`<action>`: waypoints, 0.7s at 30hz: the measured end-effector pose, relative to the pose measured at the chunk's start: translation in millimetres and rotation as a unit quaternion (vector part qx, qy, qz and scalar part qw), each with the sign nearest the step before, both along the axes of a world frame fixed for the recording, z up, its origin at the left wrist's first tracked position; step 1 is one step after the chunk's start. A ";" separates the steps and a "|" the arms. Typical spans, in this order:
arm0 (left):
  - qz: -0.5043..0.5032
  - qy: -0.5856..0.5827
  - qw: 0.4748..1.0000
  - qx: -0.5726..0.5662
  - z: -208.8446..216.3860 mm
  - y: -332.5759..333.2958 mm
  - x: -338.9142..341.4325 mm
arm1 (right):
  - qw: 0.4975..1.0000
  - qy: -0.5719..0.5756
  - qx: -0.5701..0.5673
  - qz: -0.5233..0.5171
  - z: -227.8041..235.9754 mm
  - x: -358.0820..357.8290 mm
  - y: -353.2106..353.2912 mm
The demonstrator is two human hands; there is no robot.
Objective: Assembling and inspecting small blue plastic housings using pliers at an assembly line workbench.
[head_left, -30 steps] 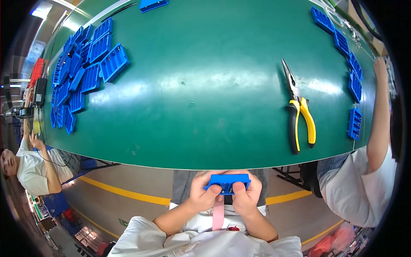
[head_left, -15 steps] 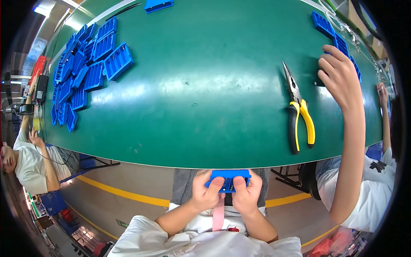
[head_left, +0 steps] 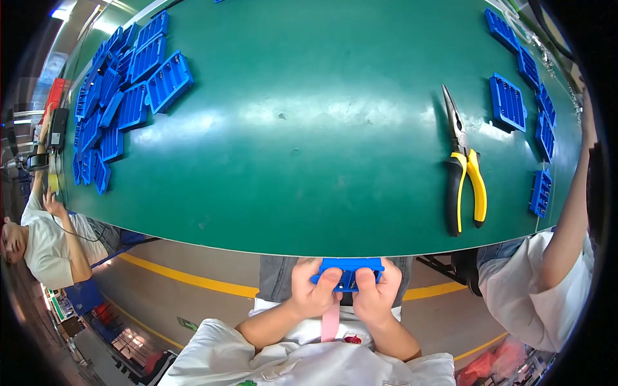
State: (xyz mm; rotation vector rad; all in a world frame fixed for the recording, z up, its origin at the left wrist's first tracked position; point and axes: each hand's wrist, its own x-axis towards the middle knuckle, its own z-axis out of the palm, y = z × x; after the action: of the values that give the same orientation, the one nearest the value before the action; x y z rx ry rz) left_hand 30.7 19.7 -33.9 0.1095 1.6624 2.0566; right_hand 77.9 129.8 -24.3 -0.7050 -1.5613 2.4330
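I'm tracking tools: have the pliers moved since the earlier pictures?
No; against the near edge of the green table, the pliers show no shift either way.

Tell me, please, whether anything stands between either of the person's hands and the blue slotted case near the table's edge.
Nothing visible does: the left hand and right hand both grip the blue slotted case. The pliers lie apart, on the table to the right.

Bright light here, and we see a broad band of glare streaking right across the middle of the bench (head_left: pixel 290 212)! A soft shadow hugs the pliers (head_left: pixel 456 167), crisply focused; we watch fisheye distortion bow the near edge, black swallowing our corners.
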 end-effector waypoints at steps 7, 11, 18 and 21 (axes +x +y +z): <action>0.008 -0.027 0.998 -0.049 21.2 -0.2 3.0 | 0.995 -0.088 0.045 0.011 14.5 5.5 1.9; 0.056 -0.192 0.978 -0.050 47.8 8.8 9.3 | 0.988 -0.151 -0.009 -0.025 28.5 11.7 -3.8; 0.004 -0.236 0.971 -0.032 43.1 9.5 -3.4 | 0.995 -0.099 -0.004 -0.027 2.4 12.8 4.8; -0.090 -0.221 0.969 0.070 40.1 -13.6 -23.1 | 0.988 -0.093 -0.020 0.124 21.2 -1.3 22.4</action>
State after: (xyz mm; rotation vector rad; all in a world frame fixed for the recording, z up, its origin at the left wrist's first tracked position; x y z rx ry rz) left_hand 7.5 6.1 6.2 -0.1393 1.1927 1.8873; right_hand 76.6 152.2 -3.1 -0.8098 -1.7709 2.6475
